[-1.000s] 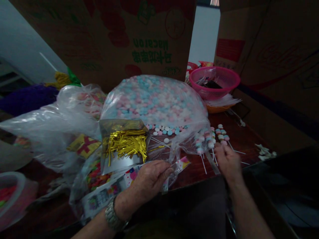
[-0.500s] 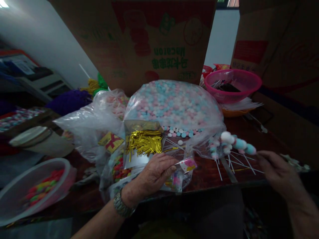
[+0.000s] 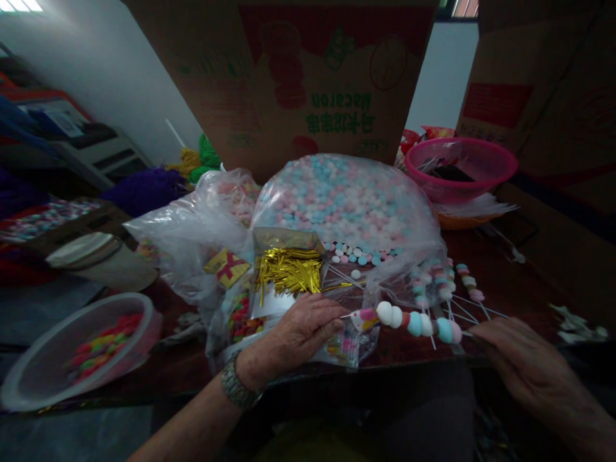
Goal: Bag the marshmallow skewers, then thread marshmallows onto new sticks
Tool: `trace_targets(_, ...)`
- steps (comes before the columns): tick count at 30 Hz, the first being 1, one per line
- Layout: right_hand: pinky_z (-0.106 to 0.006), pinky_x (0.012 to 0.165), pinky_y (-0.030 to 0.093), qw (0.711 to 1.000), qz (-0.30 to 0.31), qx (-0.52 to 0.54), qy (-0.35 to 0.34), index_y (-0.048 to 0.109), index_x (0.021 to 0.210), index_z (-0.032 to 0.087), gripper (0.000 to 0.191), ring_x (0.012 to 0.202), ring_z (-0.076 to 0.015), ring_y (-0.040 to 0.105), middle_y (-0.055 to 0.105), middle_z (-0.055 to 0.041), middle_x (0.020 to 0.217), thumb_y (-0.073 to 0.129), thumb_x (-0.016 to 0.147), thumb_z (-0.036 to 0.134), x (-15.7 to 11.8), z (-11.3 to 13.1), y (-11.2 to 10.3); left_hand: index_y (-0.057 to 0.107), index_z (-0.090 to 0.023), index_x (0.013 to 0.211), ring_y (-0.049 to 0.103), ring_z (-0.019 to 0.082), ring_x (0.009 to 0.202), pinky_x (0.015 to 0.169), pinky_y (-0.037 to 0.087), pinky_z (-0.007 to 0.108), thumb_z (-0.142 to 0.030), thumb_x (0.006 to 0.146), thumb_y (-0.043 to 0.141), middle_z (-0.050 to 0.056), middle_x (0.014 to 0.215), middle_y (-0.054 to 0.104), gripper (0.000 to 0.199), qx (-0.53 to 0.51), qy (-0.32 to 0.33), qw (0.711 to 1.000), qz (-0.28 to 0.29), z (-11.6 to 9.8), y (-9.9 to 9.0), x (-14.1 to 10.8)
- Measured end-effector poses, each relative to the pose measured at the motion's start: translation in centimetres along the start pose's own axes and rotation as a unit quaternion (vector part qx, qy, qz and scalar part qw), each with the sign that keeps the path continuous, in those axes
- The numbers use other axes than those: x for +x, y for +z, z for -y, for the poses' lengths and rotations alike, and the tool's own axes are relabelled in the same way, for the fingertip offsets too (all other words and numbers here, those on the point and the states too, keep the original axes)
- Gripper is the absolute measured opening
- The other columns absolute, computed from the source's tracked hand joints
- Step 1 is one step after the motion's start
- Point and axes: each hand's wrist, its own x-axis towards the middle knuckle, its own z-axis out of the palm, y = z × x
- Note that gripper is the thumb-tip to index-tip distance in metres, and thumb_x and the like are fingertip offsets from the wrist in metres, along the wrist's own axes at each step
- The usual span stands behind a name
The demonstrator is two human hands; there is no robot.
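Observation:
My left hand (image 3: 305,326), with a watch on the wrist, pinches a small printed plastic wrapper (image 3: 364,319) in pink and yellow. In my right hand (image 3: 517,356) is the stick end of a candy skewer (image 3: 419,323) threaded with white, blue and pink pieces. The skewer lies almost level, and its white tip meets the right side of the wrapper; whether it is inside cannot be made out. Behind it, more candy skewers (image 3: 440,279) rest on the table. Gold twist ties (image 3: 291,269) lie in an open packet beyond my left hand.
A large clear bag of pastel candies (image 3: 346,199) fills the middle. A bowl of gummy candies (image 3: 144,321) stands at the left, a pink basket (image 3: 462,183) at the back right. A tall cardboard box (image 3: 289,83) rises behind.
My right hand has brought the skewer left and down from the other skewers to the wrapper. My left hand keeps its hold on the wrapper. The view has shifted slightly.

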Motion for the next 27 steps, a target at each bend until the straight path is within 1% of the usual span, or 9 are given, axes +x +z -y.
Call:
trace_targets(2,-0.030,0.065,0.044,1.000,0.004,-0.007,-0.003,0.056,0.098,0.023,0.018,0.071,-0.0179,0.061,0.065,-0.0039,0.080,0.046,0.085,0.017,0.0,-0.2,-0.4,0.058,-0.020,0.109,0.055,0.016,0.090,0.082,0.039,0.029,-0.026,0.092,0.039,0.004,0.098,0.065,0.026,-0.009,0.006,1.000,0.015,-0.1,-0.2,0.0)
trace_targets(5,-0.033,0.067,0.043,0.999,-0.018,-0.036,-0.001,0.056,0.098,0.024,0.019,0.072,-0.0199,0.060,0.065,-0.0046,0.080,0.045,0.084,0.018,0.1,-0.5,-1.2,0.059,-0.020,0.106,0.055,0.014,0.088,0.083,0.039,0.028,-0.027,0.092,0.039,0.003,0.095,0.064,0.025,-0.024,0.010,0.999,0.034,-0.3,-0.4,0.3)
trace_targets(7,-0.035,0.069,0.042,0.998,-0.029,-0.047,-0.006,0.056,0.099,0.023,0.020,0.074,-0.0210,0.060,0.065,-0.0057,0.081,0.046,0.083,0.017,0.2,-0.5,-1.6,0.059,-0.020,0.107,0.054,0.014,0.088,0.083,0.039,0.028,-0.027,0.092,0.039,0.003,0.095,0.064,0.026,-0.030,0.011,0.999,0.032,-0.3,-0.3,0.4)
trace_targets(11,-0.036,0.069,0.041,0.998,-0.021,-0.043,-0.042,0.055,0.101,0.020,0.022,0.073,-0.0205,0.058,0.064,-0.0076,0.080,0.047,0.082,0.014,0.6,-0.2,-1.6,0.056,-0.021,0.112,0.054,0.014,0.093,0.085,0.039,0.027,-0.026,0.093,0.037,0.003,0.100,0.064,0.028,-0.037,0.009,0.999,0.020,-0.1,0.1,0.3)
trace_targets(16,-0.033,0.064,0.040,0.995,-0.006,-0.063,-0.078,0.058,0.096,0.021,0.020,0.067,-0.0179,0.057,0.065,-0.0052,0.076,0.045,0.083,0.014,1.1,-0.3,-2.0,0.057,-0.021,0.110,0.054,0.013,0.091,0.084,0.038,0.026,-0.025,0.092,0.040,0.001,0.099,0.064,0.025,-0.048,0.009,0.998,0.044,0.0,-0.2,0.4)
trace_targets(19,-0.034,0.065,0.041,0.994,-0.012,-0.077,-0.077,0.059,0.091,0.019,0.020,0.067,-0.0184,0.058,0.065,-0.0063,0.075,0.044,0.082,0.010,1.2,-0.4,-2.7,0.058,-0.020,0.106,0.054,0.013,0.090,0.084,0.038,0.026,-0.026,0.092,0.040,0.002,0.096,0.064,0.024,-0.050,0.023,0.996,0.068,-0.1,-0.5,0.4)
trace_targets(21,-0.035,0.066,0.041,0.995,-0.018,-0.073,-0.070,0.060,0.090,0.018,0.020,0.068,-0.0190,0.058,0.064,-0.0071,0.074,0.045,0.082,0.009,1.3,-0.4,-3.0,0.059,-0.019,0.105,0.054,0.014,0.090,0.086,0.038,0.027,-0.028,0.092,0.040,0.003,0.095,0.064,0.025,-0.052,0.031,0.996,0.072,-0.2,-0.5,0.5)
trace_targets(24,-0.034,0.065,0.041,0.996,-0.025,-0.057,-0.062,0.059,0.092,0.018,0.019,0.068,-0.0190,0.057,0.064,-0.0070,0.074,0.046,0.081,0.008,1.1,-0.2,-2.9,0.059,-0.018,0.105,0.055,0.015,0.090,0.086,0.039,0.027,-0.028,0.093,0.037,0.004,0.095,0.064,0.027,-0.062,0.028,0.995,0.074,-0.3,-0.5,0.7)
trace_targets(27,-0.036,0.066,0.041,0.996,-0.018,-0.061,-0.067,0.059,0.094,0.016,0.021,0.070,-0.0197,0.057,0.064,-0.0085,0.077,0.048,0.080,0.005,0.6,-0.1,-2.6,0.059,-0.017,0.103,0.056,0.014,0.088,0.083,0.040,0.025,-0.027,0.093,0.035,0.005,0.093,0.064,0.028,-0.080,0.016,0.994,0.075,-0.5,-0.5,0.8)
